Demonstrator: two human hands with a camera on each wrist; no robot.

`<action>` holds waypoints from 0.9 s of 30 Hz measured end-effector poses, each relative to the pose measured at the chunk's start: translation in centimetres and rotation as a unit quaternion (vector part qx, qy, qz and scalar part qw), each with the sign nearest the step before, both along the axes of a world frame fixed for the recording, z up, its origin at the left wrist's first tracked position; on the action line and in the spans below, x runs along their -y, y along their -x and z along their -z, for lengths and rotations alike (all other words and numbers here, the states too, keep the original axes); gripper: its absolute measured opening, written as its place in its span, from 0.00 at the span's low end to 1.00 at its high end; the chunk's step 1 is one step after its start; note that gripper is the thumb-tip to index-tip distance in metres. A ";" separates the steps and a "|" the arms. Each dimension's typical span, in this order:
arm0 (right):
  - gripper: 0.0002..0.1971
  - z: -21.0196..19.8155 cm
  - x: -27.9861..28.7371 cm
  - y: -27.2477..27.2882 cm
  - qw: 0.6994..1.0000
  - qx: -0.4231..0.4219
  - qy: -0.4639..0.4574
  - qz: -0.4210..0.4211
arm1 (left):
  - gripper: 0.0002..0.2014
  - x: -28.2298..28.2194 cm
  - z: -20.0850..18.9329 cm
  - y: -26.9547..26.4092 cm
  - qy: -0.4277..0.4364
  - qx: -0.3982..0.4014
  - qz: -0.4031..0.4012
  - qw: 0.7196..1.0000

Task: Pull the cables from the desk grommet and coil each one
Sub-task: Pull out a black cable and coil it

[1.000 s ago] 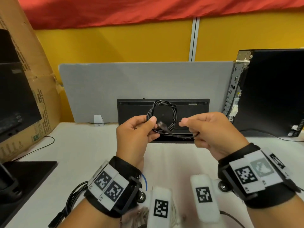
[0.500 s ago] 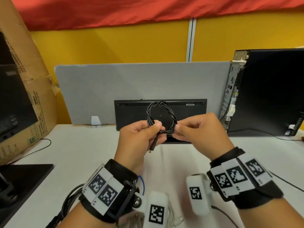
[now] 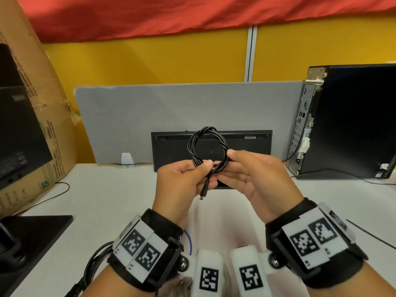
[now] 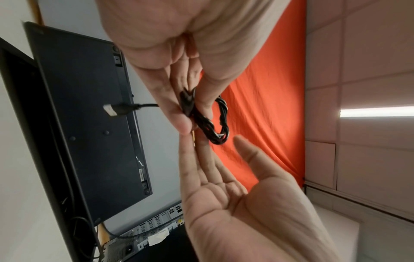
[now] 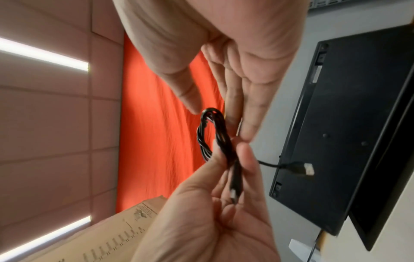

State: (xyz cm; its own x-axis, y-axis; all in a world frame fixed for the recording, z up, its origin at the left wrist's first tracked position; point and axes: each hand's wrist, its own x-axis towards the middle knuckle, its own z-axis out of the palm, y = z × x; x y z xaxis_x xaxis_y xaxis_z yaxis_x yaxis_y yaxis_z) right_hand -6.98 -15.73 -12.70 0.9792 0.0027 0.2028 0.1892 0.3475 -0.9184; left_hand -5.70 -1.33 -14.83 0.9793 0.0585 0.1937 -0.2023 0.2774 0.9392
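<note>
A thin black cable, wound into a small twisted coil point(image 3: 207, 144), is held up in front of me above the white desk point(image 3: 120, 202). My left hand point(image 3: 205, 166) pinches the coil's lower part between thumb and fingers. The small connector point(image 3: 202, 195) hangs below that pinch. In the left wrist view the USB plug point(image 4: 112, 109) sticks out sideways past the left hand point(image 4: 190, 115). My right hand point(image 3: 227, 161) lies against the coil's right side with straight fingers point(image 5: 246, 124), and its thumb point(image 4: 243, 142) stands a little apart from the coil point(image 4: 220, 124).
A black keyboard point(image 3: 250, 146) leans upright against the grey divider point(image 3: 171, 108) behind the hands. A black PC tower point(image 3: 353, 121) stands at right, a cardboard box point(image 3: 36, 108) at left. A black monitor base point(image 3: 36, 232) and another black cable bundle point(image 3: 94, 264) lie near left.
The right hand came in from the right, let go of the loose cable end and straightened its fingers. The connector end now hangs below the left hand's pinch.
</note>
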 end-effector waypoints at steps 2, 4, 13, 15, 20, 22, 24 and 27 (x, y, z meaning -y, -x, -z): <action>0.15 0.1 0.1 -0.1 1.000 -0.010 0.003 0.002 | 0.03 0.2 0.1 0.0 0.000 -0.003 0.004 1.000; 0.22 0.2 0.1 -0.3 1.000 -0.020 -0.006 0.018 | 0.06 0.4 0.1 0.2 0.000 -0.004 0.014 1.000; 0.08 0.0 0.7 -0.3 0.995 -0.050 -0.033 -0.076 | 0.12 0.7 -0.2 0.8 0.054 -0.045 0.113 0.991; 0.09 -0.2 0.6 -0.2 0.994 -0.052 -0.037 -0.088 | 0.12 0.9 -0.3 0.9 0.069 -0.060 0.124 0.988; 0.11 -0.5 0.1 -0.2 0.990 -0.048 -0.085 -0.100 | 0.10 1.6 -0.2 1.2 0.104 -0.095 0.148 0.979; 0.09 -0.5 0.3 -0.3 0.987 -0.055 -0.104 -0.110 | 0.10 1.6 -0.2 1.2 0.121 -0.103 0.161 0.974; 0.06 -0.6 0.6 -0.3 0.982 -0.071 -0.126 -0.125 | 0.10 1.6 -0.2 1.2 0.135 -0.113 0.177 0.968; 0.05 -0.7 1.1 -0.3 0.978 -0.074 -0.128 -0.150 | 0.11 1.5 -0.3 1.1 0.141 -0.127 0.192 0.963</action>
State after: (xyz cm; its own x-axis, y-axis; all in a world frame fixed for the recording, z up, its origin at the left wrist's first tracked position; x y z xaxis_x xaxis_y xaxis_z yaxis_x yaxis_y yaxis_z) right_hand -6.72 -16.81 -12.00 0.9605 0.2629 0.0912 -0.0849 0.5889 -0.8037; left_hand -6.83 -2.82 -14.51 0.9526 -0.3031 -0.0260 0.1930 0.5364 0.8216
